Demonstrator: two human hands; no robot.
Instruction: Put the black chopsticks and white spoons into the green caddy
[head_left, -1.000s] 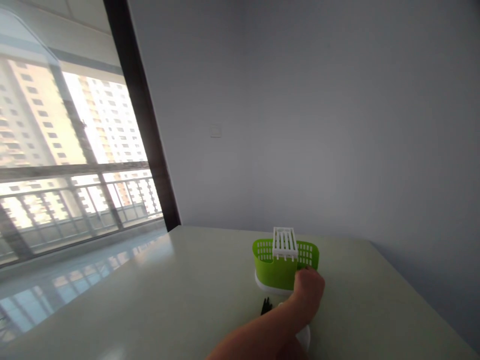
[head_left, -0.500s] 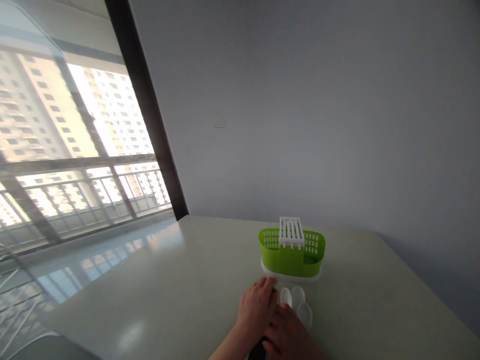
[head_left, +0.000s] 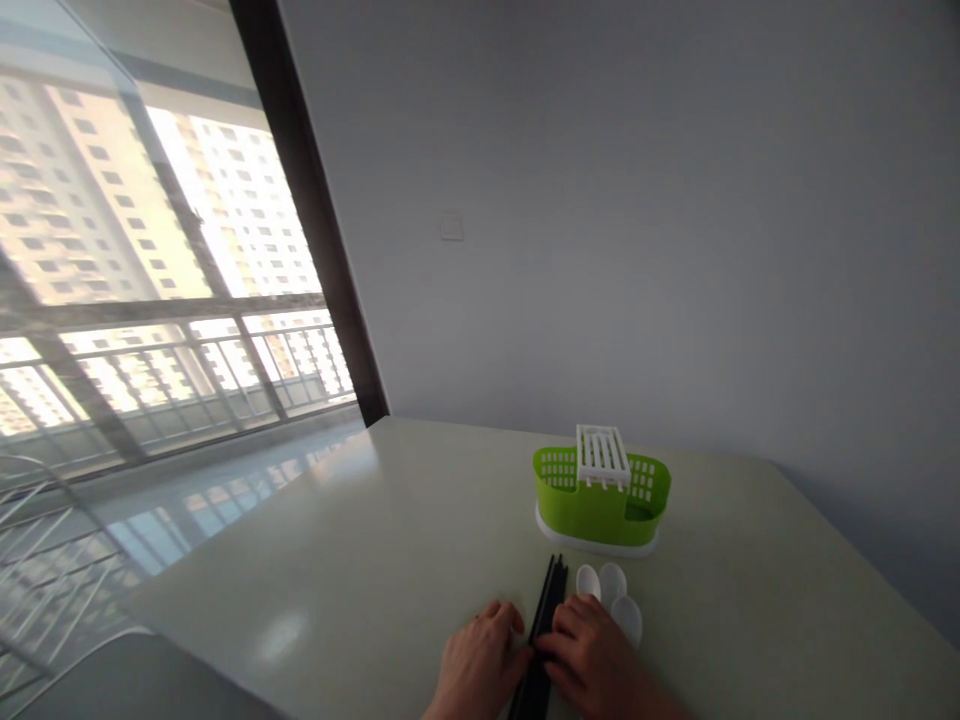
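Note:
A bundle of black chopsticks (head_left: 553, 592) lies on the table, pointing away from me, between my two hands. My left hand (head_left: 480, 658) rests along its left side, fingers curved and parted from the thumb, whose tip reaches the chopsticks. From the right, my right hand (head_left: 596, 655) has its fingers closed on the bundle. Just beyond that hand lie three white spoons (head_left: 626, 618), their bowls showing and their handles hidden. Behind them stands a green cutlery basket (head_left: 581, 515) on a white base, with a white slatted piece (head_left: 602, 455) across its middle.
The pale table (head_left: 390, 540) runs back to a grey wall (head_left: 600, 220). At the left is a large window (head_left: 187, 240) with a dark frame. A grey chair back (head_left: 150, 680) shows at the lower left, with a white wire rack (head_left: 37, 560) near it.
My left hand has drawn back toward me and to the left off the chopsticks, uncovering their far ends. The hands have moved apart. The whole view has shifted slightly.

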